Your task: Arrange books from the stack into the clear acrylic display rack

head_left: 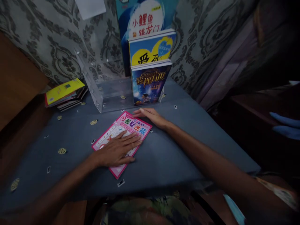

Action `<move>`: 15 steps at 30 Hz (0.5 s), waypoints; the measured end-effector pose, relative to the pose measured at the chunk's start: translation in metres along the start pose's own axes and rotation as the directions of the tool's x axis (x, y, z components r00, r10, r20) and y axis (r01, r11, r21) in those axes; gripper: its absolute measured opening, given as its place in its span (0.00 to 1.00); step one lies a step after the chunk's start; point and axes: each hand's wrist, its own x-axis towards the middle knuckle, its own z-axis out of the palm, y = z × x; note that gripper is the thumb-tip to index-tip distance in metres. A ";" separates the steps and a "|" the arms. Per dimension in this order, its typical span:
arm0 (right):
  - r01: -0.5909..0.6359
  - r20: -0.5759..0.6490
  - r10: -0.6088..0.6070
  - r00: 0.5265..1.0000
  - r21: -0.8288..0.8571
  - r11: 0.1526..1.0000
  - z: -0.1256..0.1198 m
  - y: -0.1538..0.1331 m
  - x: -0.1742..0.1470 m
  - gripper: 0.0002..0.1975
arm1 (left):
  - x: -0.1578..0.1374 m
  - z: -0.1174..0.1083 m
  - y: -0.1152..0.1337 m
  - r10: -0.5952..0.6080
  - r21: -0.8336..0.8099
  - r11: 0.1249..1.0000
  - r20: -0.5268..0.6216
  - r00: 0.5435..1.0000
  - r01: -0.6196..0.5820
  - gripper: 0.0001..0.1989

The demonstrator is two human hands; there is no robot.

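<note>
Thin rectangular booklet near surface's front edge
Left hand spread flat atop; right hand, fingers together, at far edge.

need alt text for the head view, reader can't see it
A left hand lies spread on a pink book on a blue-grey table, the right hand along the book's top edge. Behind, upright books stand in a clear rack, with a stack of books to its left.
</note>
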 end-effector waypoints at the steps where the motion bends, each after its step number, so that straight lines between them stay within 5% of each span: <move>1: -0.011 -0.035 0.014 0.999 0.061 0.998 -0.001 -0.001 0.000 0.32 | 0.001 0.003 0.002 -0.030 0.024 0.999 -0.006 1.000 0.030 0.34; 5: 0.025 -0.181 0.005 0.983 0.160 0.987 -0.006 -0.003 -0.001 0.30 | 0.014 0.017 0.013 -0.196 0.105 0.974 -0.076 0.978 0.203 0.33; 10: 0.084 -0.333 -0.086 0.939 -0.022 0.996 -0.006 0.001 -0.001 0.32 | 0.043 0.026 0.021 -0.436 0.150 0.873 -0.189 0.880 0.465 0.31; 15: 0.129 -0.182 -0.207 0.961 -0.368 0.921 0.001 0.000 -0.006 0.32 | 0.070 0.023 0.016 -0.544 0.086 0.819 -0.199 0.815 0.567 0.32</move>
